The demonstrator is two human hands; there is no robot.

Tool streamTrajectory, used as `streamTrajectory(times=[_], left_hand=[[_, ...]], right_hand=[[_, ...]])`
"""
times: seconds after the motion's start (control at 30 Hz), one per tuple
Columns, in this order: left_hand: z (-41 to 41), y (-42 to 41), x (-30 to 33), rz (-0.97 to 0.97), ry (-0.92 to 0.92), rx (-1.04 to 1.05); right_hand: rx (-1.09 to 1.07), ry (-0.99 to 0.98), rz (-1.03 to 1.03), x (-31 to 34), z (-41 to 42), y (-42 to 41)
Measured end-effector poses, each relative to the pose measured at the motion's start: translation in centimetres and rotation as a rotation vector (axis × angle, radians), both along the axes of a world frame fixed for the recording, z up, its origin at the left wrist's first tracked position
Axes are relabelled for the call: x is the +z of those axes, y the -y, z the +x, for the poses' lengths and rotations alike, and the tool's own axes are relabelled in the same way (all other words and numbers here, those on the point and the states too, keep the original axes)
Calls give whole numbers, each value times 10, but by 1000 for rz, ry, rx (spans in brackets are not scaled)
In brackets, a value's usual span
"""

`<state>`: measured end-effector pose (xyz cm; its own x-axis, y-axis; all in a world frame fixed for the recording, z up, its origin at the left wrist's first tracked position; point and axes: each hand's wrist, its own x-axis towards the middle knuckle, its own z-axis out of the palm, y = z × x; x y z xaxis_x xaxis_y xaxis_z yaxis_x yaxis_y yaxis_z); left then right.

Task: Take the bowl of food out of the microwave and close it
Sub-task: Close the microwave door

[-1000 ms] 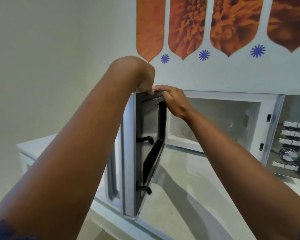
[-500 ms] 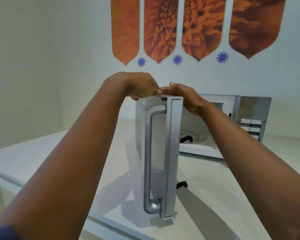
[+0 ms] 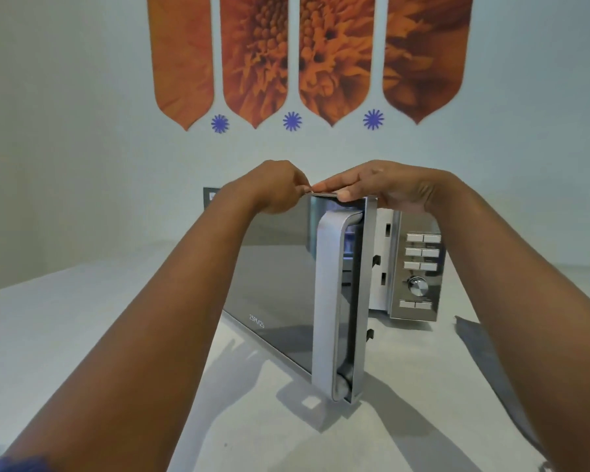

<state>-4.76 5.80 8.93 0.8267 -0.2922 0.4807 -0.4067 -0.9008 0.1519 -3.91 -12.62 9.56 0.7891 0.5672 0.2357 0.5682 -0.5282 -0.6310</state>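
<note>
Microwave door [image 3: 280,284] ajar; both hands' grip on top edge.

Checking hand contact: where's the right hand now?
Head view, centre-right: the right hand rests on the top edge of the mirrored silver microwave door, fingertips meeting the left hand.

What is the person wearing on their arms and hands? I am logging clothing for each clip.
Both forearms are bare up to near the frame's bottom edge. A dark blue sleeve edge shows at the lower left on the left arm. The left hand and right hand are bare: no gloves, rings, watch or bracelets are visible. The right arm's sleeve is not clearly in view.
</note>
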Motion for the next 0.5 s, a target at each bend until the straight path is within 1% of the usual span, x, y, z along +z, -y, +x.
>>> streamTrajectory(times=[0.13,0.23,0.33,0.5], left_hand=[[21,10,-14,-77,116,-75],[38,15,-25,-94,190,-115],[53,21,-34,-74,239,-139],[71,28,-47,-124,266,-177]], right_hand=[[-89,72,-45,6,-4,11],[-216,210,-112,10,-3,15],[-367,355,-220,10,2,18],[-528,524,-279,3,17,22]])
